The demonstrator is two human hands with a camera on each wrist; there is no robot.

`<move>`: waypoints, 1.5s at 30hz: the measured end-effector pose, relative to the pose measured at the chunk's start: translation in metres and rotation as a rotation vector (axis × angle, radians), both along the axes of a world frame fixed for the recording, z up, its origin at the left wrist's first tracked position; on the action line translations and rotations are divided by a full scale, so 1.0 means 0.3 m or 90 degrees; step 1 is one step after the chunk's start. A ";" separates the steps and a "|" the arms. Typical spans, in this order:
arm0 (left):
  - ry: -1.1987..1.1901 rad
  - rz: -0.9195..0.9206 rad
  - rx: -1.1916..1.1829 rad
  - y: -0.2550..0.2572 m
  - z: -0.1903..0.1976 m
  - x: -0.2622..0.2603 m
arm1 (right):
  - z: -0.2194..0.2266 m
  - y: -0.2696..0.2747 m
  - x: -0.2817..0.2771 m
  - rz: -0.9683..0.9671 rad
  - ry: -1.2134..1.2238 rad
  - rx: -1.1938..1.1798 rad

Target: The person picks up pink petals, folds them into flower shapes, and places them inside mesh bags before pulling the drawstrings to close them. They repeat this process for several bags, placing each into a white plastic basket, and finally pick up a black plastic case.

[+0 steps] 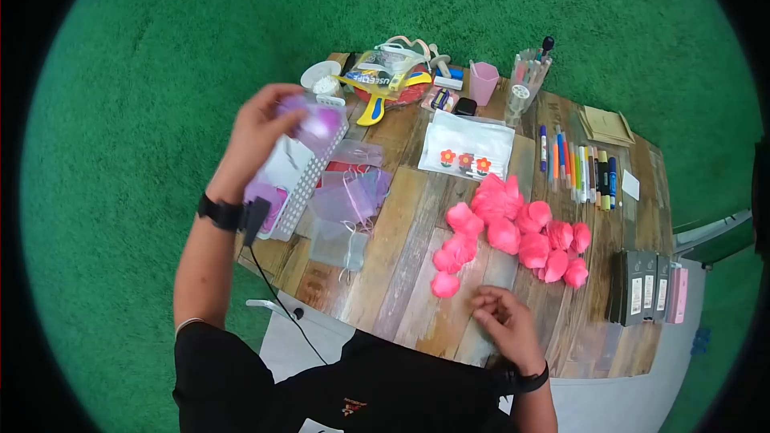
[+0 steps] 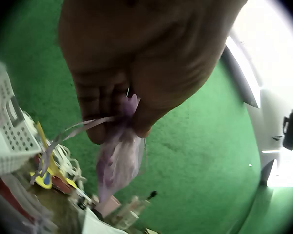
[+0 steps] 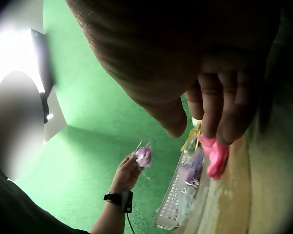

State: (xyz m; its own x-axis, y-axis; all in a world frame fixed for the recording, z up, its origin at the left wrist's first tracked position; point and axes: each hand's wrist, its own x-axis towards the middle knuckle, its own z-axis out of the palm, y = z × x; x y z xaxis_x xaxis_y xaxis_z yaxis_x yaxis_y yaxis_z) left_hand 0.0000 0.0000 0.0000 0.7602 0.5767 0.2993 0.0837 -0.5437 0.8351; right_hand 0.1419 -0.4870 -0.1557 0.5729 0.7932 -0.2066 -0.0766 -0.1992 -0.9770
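Leftmost, the left hand (image 1: 255, 132) is raised above the far part of the white basket (image 1: 303, 200), thumb and fingers pinching the neck of a filled purple bag (image 2: 119, 165). Whether the bag hangs squarely over the basket I cannot tell; the wrist views show it against the green floor (image 1: 144, 72). Its ribbon dangles loose, so if the neck is not drawn tight, a slackened pinch could let the contents spill, and a drop to the basket's left would probably land on the floor.

The basket lies along the left edge of the wooden surface (image 1: 409, 248); a knock from the wrist might push it off. Just right of it, flat mesh bags (image 1: 341, 200) overlap with ribbons trailing, which could tangle or drag a neighbour along when one is lifted.

Further right of the basket come a white pouch (image 1: 449, 140) with red flowers and, nearer the person, pink clusters (image 1: 503, 235). The right hand (image 1: 509, 329), well apart from the left, is near these clusters, fingers loosely bent and holding nothing visible; a careless sweep could scatter them. Farthest right of the basket are the pens (image 1: 581, 172), which might roll if bumped, and the upright boxes (image 1: 639, 289).
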 end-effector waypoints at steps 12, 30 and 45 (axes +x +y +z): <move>0.198 0.132 0.016 0.530 -0.343 0.070 | -0.032 -0.033 -0.047 -0.096 -0.051 -0.057; 0.355 0.058 0.246 0.383 -0.400 0.093 | 0.001 -0.020 -0.044 -0.089 -0.117 -0.078; 0.379 0.064 0.272 0.462 -0.449 0.048 | 0.007 -0.020 -0.048 -0.096 -0.143 -0.085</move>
